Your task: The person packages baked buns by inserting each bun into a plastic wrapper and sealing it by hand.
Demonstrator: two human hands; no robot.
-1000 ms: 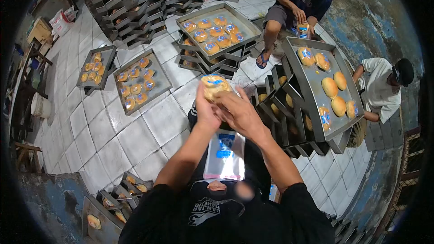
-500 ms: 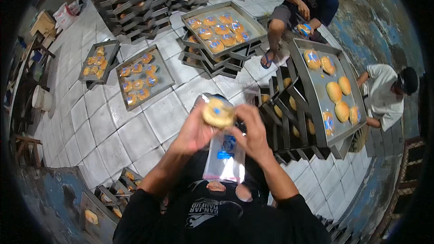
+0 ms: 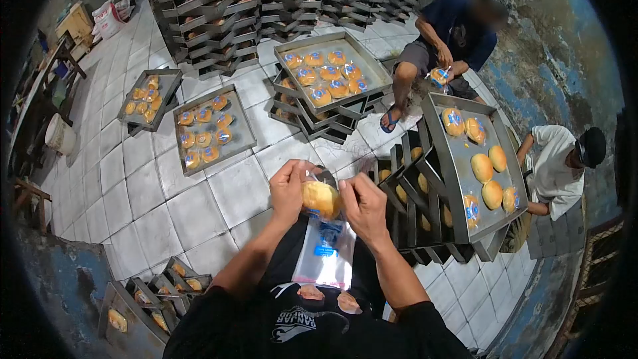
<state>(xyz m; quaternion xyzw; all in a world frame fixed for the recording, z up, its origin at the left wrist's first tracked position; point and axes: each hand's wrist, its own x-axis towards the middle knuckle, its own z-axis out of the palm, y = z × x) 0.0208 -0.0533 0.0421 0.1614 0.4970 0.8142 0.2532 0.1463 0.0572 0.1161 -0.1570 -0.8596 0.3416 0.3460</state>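
In the head view, the left hand (image 3: 287, 189) and right hand (image 3: 363, 206) pinch opposite sides of a clear, blue-printed plastic wrapper (image 3: 312, 213) around a round golden bun (image 3: 321, 198), near the flat plastic bags' (image 3: 323, 256) far edge; gripping only film should avoid dents.

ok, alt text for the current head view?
The wearer's left hand and right hand hold a bagged bun above printed clear bags on their lap. Metal trays of buns, some stacked, stand on a tiled floor; one person in navy and another in white are to the right.
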